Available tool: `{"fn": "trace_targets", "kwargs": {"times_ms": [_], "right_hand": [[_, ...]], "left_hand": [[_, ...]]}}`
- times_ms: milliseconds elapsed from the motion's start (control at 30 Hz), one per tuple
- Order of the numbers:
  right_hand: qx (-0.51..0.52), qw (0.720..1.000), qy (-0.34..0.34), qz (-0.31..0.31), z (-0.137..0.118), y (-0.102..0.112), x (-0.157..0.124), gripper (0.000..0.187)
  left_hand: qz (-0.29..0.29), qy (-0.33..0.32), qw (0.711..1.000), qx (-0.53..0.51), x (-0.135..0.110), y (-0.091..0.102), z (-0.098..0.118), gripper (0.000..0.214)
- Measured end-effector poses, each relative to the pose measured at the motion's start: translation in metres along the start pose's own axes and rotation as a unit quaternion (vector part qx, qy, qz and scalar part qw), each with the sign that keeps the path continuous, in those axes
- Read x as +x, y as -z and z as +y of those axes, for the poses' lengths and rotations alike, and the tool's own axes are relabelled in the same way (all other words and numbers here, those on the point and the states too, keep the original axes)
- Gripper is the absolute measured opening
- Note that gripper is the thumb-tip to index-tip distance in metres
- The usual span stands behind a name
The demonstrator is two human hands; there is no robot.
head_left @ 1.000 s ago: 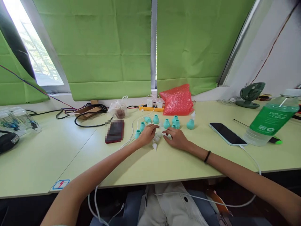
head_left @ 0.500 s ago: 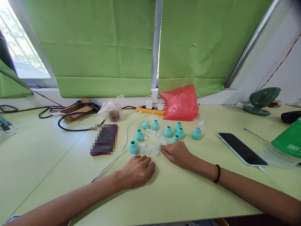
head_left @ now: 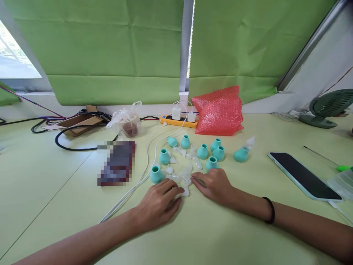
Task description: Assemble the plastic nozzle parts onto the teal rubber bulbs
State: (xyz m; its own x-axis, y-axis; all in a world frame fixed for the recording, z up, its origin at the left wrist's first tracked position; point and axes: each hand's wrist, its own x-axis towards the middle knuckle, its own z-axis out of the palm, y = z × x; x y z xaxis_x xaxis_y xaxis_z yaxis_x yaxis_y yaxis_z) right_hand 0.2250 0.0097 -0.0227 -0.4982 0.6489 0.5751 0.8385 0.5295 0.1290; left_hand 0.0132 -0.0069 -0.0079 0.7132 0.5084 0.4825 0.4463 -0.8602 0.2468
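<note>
Several teal rubber bulbs [head_left: 202, 151] stand scattered on the pale green desk [head_left: 55, 191], with one more [head_left: 156, 174] just beyond my left hand. Small clear plastic tips [head_left: 179, 177] lie among them. My left hand [head_left: 160, 200] rests palm down with curled fingers, its fingertips pinched on a clear plastic tip [head_left: 184, 191]. My right hand [head_left: 213, 184] lies flat beside it, fingers stretched left toward the same clear tips, just below a teal bulb [head_left: 211, 163]. A black band circles my right wrist.
A dark red phone [head_left: 117, 163] lies left, with white cables [head_left: 132, 191] beside it. At the right lies a teal-edged phone [head_left: 303, 175]. Behind are a red bubble-wrap bag [head_left: 219, 112], a yellow power strip [head_left: 179, 120], a plastic bag [head_left: 127, 123], black cables and a green fan [head_left: 328, 108].
My left hand drew back from the bulbs toward me, then edged forward onto a clear tip. The right hand stayed almost in place. The view moved closer and lower.
</note>
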Motion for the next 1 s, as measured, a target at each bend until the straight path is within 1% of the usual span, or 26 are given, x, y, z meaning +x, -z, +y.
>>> {"fn": "trace_targets", "kwargs": {"times_ms": [67,100,200,300,367,433,533,600,633,733,800,867,933,1000], "right_hand": [[0.055,0.997,-0.004,0.054,-0.002,-0.004,-0.004,0.014],[0.085,0.994,-0.009,0.069,-0.003,-0.005,-0.005,0.014],[0.170,0.982,-0.028,0.077,-0.005,-0.005,-0.006,0.011],[0.233,0.968,-0.030,0.083,-0.007,-0.001,-0.004,0.009],[0.257,0.961,-0.012,0.098,-0.008,0.002,-0.002,0.008],[0.268,0.958,0.023,0.103,-0.009,0.006,-0.001,0.007],[0.279,0.953,0.092,0.073,-0.009,0.008,0.001,0.008],[0.281,0.952,0.112,0.055,-0.008,0.006,0.001,0.009],[0.276,0.954,0.106,0.054,-0.008,0.005,0.000,0.010],[0.246,0.965,0.049,0.083,-0.006,0.002,0.001,0.012],[0.246,0.963,0.033,0.104,-0.006,0.002,0.002,0.011],[0.268,0.957,0.035,0.110,-0.008,0.005,0.003,0.010],[0.297,0.950,0.028,0.095,-0.009,0.008,0.004,0.009],[0.329,0.942,0.002,0.069,-0.011,0.010,0.005,0.007]], "left_hand": [[0.015,0.015,1.000,-0.010,0.001,0.002,0.001,0.016],[0.029,0.018,0.999,-0.006,0.001,0.002,0.001,0.016],[0.064,0.025,0.997,0.021,0.000,0.002,0.001,0.019],[0.050,0.032,0.997,0.048,-0.001,-0.001,-0.001,0.025],[0.024,0.020,0.998,0.055,0.000,-0.002,-0.002,0.029],[0.002,-0.002,0.999,0.051,0.001,-0.003,-0.002,0.031],[0.001,-0.039,0.999,0.016,0.002,-0.002,-0.001,0.030],[0.014,-0.052,0.998,-0.014,0.002,-0.002,-0.002,0.030],[0.024,-0.049,0.998,-0.021,0.001,-0.002,-0.002,0.030],[0.054,-0.010,0.998,-0.011,0.000,-0.005,-0.006,0.029],[0.057,0.009,0.998,0.006,-0.001,-0.008,-0.008,0.027],[0.048,0.009,0.999,0.022,-0.001,-0.009,-0.009,0.026],[0.038,0.010,0.998,0.039,-0.001,-0.010,-0.009,0.025],[0.026,0.013,0.998,0.057,0.000,-0.011,-0.009,0.025]]}}
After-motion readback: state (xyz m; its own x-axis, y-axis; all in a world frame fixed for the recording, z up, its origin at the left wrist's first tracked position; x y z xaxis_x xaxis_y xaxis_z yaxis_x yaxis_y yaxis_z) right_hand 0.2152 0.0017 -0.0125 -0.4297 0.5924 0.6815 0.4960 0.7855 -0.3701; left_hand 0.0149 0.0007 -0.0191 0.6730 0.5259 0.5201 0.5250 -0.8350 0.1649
